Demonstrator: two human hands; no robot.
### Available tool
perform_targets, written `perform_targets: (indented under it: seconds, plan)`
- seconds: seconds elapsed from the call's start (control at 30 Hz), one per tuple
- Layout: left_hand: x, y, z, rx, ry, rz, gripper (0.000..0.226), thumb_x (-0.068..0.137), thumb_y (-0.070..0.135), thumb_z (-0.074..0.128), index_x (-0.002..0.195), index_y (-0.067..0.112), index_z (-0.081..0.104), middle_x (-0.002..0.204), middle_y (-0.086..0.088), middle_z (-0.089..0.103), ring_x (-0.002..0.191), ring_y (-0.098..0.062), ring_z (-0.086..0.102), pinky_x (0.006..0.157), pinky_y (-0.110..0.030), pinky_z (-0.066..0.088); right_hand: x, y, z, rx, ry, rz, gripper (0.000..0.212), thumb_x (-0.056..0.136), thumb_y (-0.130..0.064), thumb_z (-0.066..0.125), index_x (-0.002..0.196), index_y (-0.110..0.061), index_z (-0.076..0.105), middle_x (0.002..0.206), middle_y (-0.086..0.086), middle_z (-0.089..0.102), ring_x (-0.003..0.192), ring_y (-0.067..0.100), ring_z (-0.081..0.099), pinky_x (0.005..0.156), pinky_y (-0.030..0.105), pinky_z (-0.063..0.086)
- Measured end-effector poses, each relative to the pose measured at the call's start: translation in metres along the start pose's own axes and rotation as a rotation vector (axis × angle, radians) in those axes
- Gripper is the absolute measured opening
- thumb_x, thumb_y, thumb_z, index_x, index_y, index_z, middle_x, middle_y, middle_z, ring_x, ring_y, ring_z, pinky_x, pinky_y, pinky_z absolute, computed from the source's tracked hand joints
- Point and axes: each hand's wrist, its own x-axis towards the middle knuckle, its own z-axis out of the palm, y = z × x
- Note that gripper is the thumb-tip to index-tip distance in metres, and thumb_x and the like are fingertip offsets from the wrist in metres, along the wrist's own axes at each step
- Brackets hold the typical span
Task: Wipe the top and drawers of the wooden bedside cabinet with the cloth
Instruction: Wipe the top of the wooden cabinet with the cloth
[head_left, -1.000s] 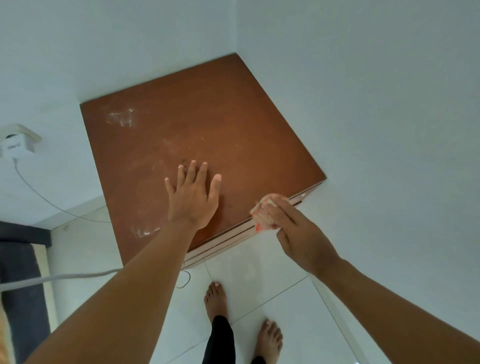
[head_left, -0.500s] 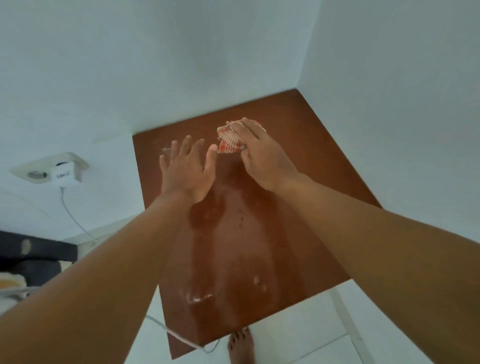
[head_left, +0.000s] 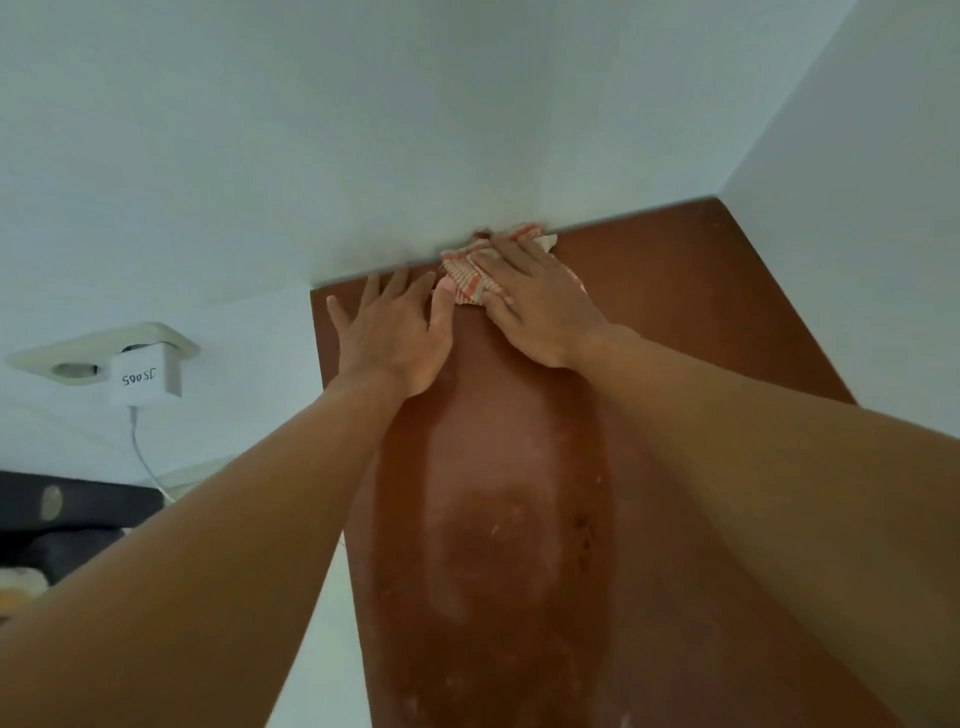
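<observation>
Pressing cloth (head_left: 470, 273) flat-fingered under right hand (head_left: 540, 306) at cabinet top (head_left: 675, 312) upper-centre back edge, left hand (head_left: 392, 332) splayed empty, needing firm overlapping strokes.

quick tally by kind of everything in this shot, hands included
hands: 2, the left hand flat on the top, the right hand pressing the cloth
cloths: 1, the red-and-white striped cloth at the back edge by the wall
cabinets: 1, the wooden cabinet
wall sockets: 1, the wall socket
chargers: 1, the white charger plugged in, with its cable
total: 6
</observation>
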Motion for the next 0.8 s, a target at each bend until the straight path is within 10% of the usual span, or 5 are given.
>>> perform_targets:
  seconds: [0.3,0.8]
  plan:
    - [-0.004,0.002,0.009,0.061,-0.083,-0.023,0.068,0.101,0.061,0.005,0.162,0.034,0.015,0.172,0.001,0.004,0.158,-0.029,-0.004,0.116,-0.071,-0.01,0.0,0.001,0.006,-0.06,-0.102,0.086,0.056,0.108,-0.045,0.019,0.162,-0.035,0.007,0.172,-0.004,-0.002,0.158,0.021,-0.006,0.126,0.049,-0.001]
    - [-0.001,0.006,-0.002,0.164,-0.164,-0.019,0.073,0.099,0.066,0.003,0.163,0.032,0.01,0.172,-0.001,0.0,0.158,-0.031,-0.003,0.118,-0.07,-0.01,-0.026,-0.007,0.01,-0.048,-0.11,0.133,0.059,0.107,-0.042,0.02,0.163,-0.031,0.006,0.172,-0.003,-0.003,0.158,0.021,-0.008,0.127,0.047,-0.002]
